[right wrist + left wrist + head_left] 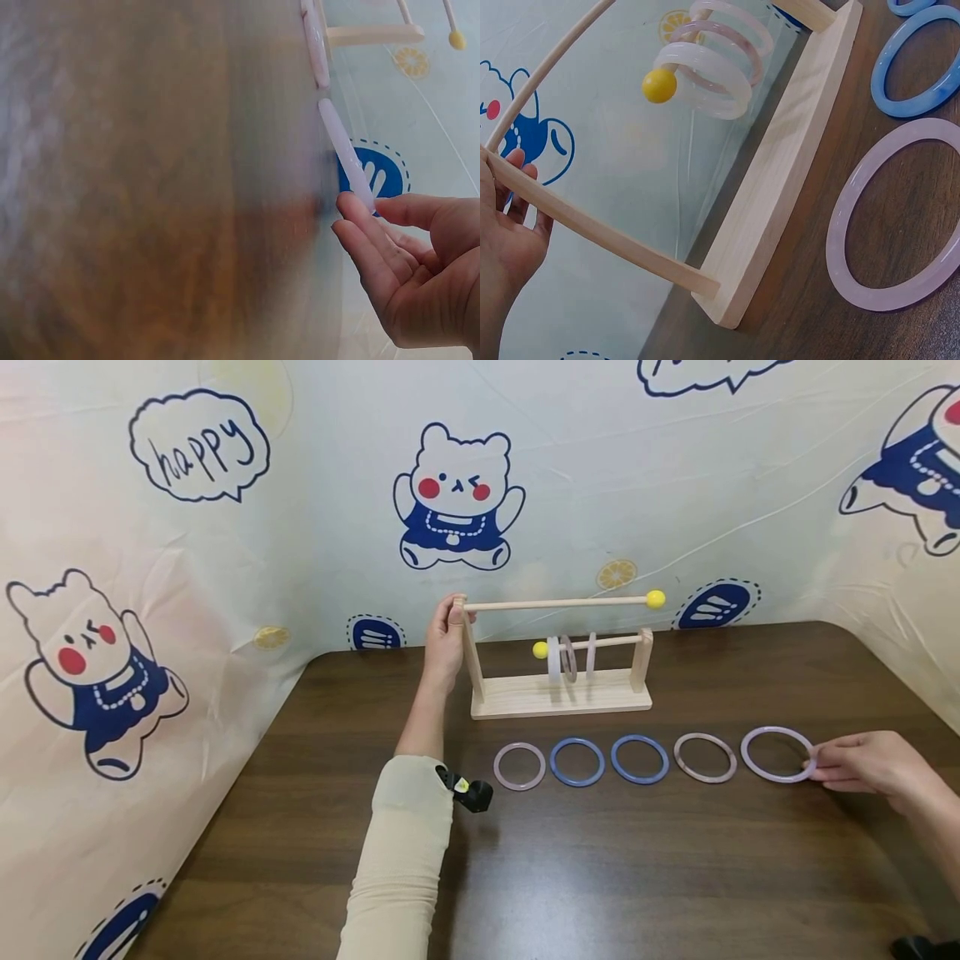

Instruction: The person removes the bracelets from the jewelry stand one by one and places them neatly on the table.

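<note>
My left hand [446, 643] grips the top of the left post of a wooden bangle stand [562, 695]. The stand's upper rod ends in a yellow ball [656, 599]; three bangles, one of them white [553, 660], hang on the lower rod. At the right end of a row of bangles on the table, my right hand [870, 764] pinches the rim of a lavender bangle [777, 729]. In the right wrist view that bangle [346, 150] is tilted, its near edge between thumb and fingers.
Left of the lavender bangle lie a pale pinkish bangle [705, 778], two blue bangles [639, 781] and a pink-lilac bangle [519, 787]. They rest on a dark wooden table [570, 877] in front of the stand. A printed cloth [330, 527] hangs behind the table.
</note>
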{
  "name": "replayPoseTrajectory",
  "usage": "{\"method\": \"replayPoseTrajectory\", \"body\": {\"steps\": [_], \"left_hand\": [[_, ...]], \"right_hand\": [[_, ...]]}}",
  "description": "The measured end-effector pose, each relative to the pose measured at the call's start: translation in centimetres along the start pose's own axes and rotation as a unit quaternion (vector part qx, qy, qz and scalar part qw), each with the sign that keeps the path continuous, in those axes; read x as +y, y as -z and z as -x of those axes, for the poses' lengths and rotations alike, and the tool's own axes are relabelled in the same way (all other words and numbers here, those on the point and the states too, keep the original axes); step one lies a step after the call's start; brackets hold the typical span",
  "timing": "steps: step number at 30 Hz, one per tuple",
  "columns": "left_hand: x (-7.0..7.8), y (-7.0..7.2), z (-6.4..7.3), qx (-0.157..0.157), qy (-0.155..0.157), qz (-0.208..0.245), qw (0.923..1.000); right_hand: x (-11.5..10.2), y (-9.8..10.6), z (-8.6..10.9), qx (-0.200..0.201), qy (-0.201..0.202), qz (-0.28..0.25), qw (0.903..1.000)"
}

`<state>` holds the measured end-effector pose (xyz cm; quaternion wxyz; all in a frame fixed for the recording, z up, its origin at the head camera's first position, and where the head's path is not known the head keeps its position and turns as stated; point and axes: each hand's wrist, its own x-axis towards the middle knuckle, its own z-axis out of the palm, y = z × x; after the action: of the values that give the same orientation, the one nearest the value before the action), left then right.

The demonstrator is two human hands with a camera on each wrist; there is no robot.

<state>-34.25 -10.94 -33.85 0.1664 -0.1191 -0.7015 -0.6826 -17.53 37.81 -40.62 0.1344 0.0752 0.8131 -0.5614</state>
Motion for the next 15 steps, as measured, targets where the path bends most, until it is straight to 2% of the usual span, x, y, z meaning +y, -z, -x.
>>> {"method": "replayPoseTrajectory", "body": {"steps": [6,9,15], "left_hand": [[-0.1,0.11,0.08,-0.001,0.0,-0.005,1.0],[-0.14,0.12,0.11,0.0,-0.001,-0.01,0.9999],[-0.06,0.0,0.05,0.003,0.001,-0.011,0.9999]], "right_hand": [[0.16,0.19,-0.11,0.008,0.003,0.029,0.9996],[0.19,0.32,-0.24,0.02,0.007,0.067,0.9975],[-0.13,0.33,-0.4,0.046,0.021,0.15,0.9874]]}}
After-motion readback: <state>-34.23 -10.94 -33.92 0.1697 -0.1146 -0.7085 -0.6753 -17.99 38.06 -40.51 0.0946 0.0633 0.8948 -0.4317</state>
